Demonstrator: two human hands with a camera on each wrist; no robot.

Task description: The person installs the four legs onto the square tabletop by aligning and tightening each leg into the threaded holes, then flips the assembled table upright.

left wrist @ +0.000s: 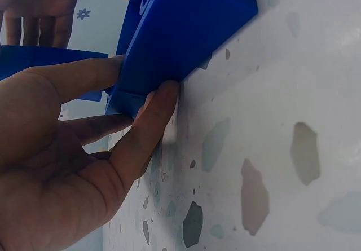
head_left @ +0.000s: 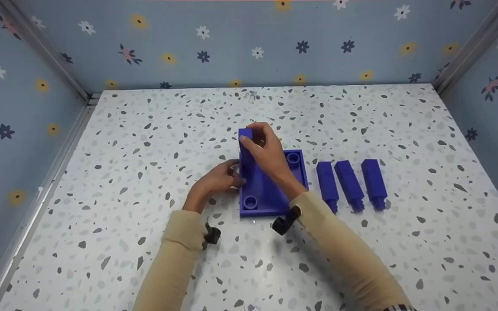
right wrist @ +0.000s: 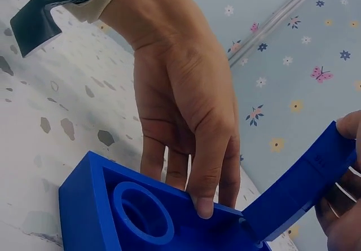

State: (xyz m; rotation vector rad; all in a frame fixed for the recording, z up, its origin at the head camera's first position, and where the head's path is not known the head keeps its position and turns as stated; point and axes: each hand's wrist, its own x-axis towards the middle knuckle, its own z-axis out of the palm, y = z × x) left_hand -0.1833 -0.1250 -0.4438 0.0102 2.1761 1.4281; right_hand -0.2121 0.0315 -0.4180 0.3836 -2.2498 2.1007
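A shallow blue square base lies on the table, its raised rim and round corner sockets facing up. At its far left corner stands a square blue leg, upright, its lower end at the socket there. My right hand pinches this leg near the top between thumb and fingers. With the thumb over the rim and the other fingers outside, my left hand grips the base's left side. The leg's lower end is mostly hidden in the head view. Round sockets show at the near left and far right corners.
Three more blue legs lie in a row right of the base: a near one, a middle one and an outer one, threaded ends toward me. Flowered panels enclose the speckled table at the back and sides.
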